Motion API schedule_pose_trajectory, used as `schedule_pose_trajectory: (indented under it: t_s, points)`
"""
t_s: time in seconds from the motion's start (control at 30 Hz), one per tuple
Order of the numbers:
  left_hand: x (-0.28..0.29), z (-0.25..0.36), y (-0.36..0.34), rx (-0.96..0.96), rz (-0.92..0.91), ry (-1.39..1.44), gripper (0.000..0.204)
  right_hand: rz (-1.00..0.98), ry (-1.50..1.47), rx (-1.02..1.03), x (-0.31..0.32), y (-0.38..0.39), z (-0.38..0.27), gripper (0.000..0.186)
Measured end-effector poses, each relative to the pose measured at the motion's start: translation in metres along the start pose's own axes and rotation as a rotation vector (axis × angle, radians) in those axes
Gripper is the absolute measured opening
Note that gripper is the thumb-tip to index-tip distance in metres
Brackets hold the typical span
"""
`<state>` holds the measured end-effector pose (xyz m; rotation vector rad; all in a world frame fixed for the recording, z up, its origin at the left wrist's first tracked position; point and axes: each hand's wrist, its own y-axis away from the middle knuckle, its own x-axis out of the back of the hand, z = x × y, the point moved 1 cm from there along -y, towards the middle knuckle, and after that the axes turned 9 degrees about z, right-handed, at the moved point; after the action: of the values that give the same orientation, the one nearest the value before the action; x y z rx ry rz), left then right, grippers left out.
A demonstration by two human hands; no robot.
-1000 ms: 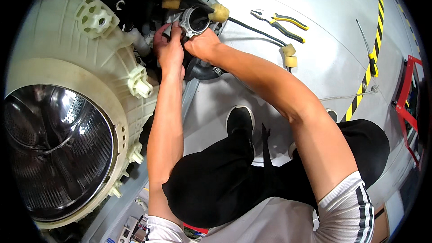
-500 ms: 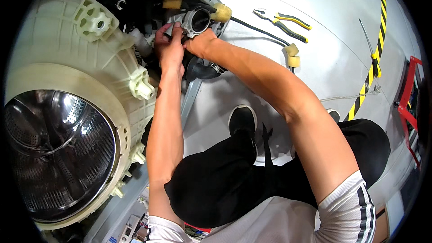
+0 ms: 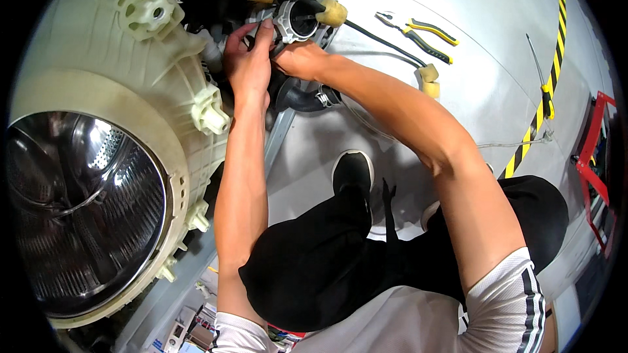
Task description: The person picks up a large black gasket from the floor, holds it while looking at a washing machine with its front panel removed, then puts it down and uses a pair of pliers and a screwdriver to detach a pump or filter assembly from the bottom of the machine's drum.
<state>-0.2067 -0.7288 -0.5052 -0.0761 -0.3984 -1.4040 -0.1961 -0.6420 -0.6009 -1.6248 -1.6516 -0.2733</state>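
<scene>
While both forearms reached up to the edge of the machine's metal frame [image 3: 278,136], the person's left hand [image 3: 250,63] lay along the left side of a round grey housing [image 3: 284,23], its thumb raised and parted from the curled fingers by a narrow gap. The thumb tip came up close against the housing, but what the fingers had hold of could not be told. The right hand [image 3: 302,60] was tucked beneath the housing's dark round mouth, its fingers hidden, so how tightly they were bent, and around what, could not be told either. The housing sat to the right of a pale plastic tub [image 3: 91,33] with a steel drum [image 3: 124,202] inside. Below the hands, a black hose [image 3: 302,95] curved rightward, a metal clamp [image 3: 322,97] around it. Yellow foam [image 3: 332,13] wrapped a black cable [image 3: 370,33] just beside the housing. On the floor [image 3: 484,91], yellow-and-black pliers [image 3: 425,45] lay near the cable, while a screwdriver [image 3: 547,98] rested well apart, its handle across striped tape [image 3: 560,39].
</scene>
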Motion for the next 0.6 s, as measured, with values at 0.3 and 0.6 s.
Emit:
schedule_pose_trajectory:
  t_s: [0.3,0.6]
  points:
    - [0.008,0.009,-0.007,-0.263,0.087,-0.270,0.050,-0.034,-0.282,0.027,0.023,0.016,-0.025,0.023]
    - [0.012,0.006,-0.007,-0.384,0.174,-0.364,0.045,0.092,-0.257,0.258,0.048,0.027,-0.052,0.020]
